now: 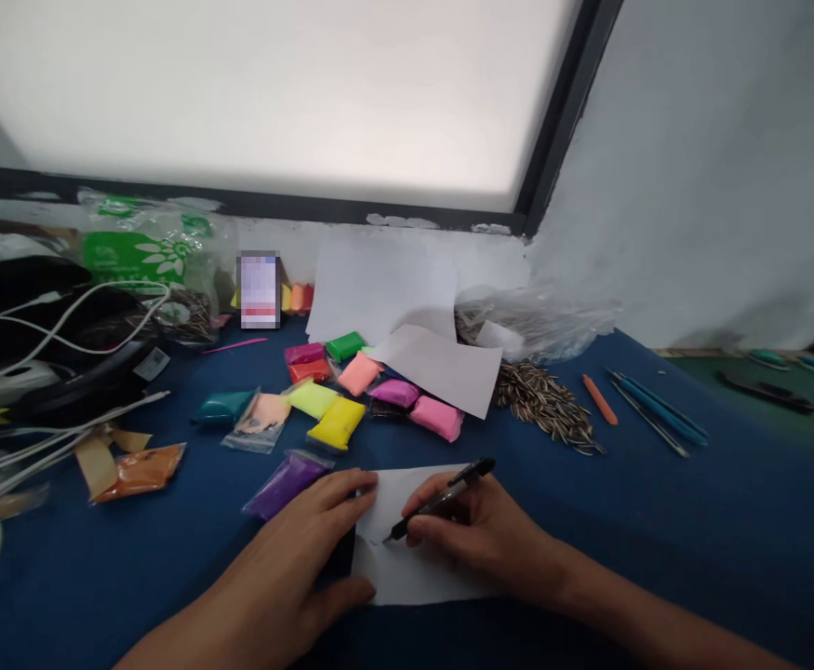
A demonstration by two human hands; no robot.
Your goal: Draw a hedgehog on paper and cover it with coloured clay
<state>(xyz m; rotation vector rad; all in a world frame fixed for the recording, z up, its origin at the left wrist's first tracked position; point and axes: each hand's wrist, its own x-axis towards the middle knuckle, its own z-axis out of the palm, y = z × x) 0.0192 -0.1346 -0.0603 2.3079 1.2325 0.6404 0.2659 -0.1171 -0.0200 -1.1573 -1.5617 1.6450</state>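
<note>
I see, at lower centre, the right hand [485,532] pinching a pen [443,500] in its fingers; the left hand [313,540], fingers wide, seemingly steadies paper [417,577].

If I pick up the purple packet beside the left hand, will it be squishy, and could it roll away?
The purple packet will probably squish, since its pillowy shape suggests something soft inside. It might feel slippery, because its wrapper looks like shiny plastic. It probably won't roll: it lies on a broad side on the blue table.
</note>
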